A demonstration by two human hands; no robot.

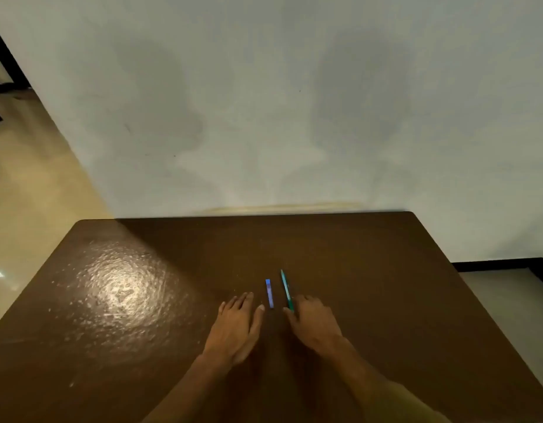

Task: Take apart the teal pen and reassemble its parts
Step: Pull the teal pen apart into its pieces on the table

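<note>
A dark brown glossy table (160, 300) stands against a pale wall (264, 102); much bare top lies all around; the slim teal pen (286, 289) lies beside a short blue piece (269, 293); the left hand (236, 328) lies flat and released; the right hand (314, 323) touches the pen's near end, its grasp unclear.

Two hands are showing over one brown table (386, 285): one left hand (236, 325) and one right hand (314, 323), both palm-down with fingers spread. Two slim items are lying on the tabletop between them. One is a teal pen (286, 289), a single long thin piece. The other is one shorter blue piece (269, 293), flat and bar-like; whether it is a pen cap or another pen part is not clear at this size. That is making two small objects in all, one teal and one blue. One bright patch of glare (123, 291) is sitting on the table's left side. One pale wall (264, 102) is standing behind.
</note>
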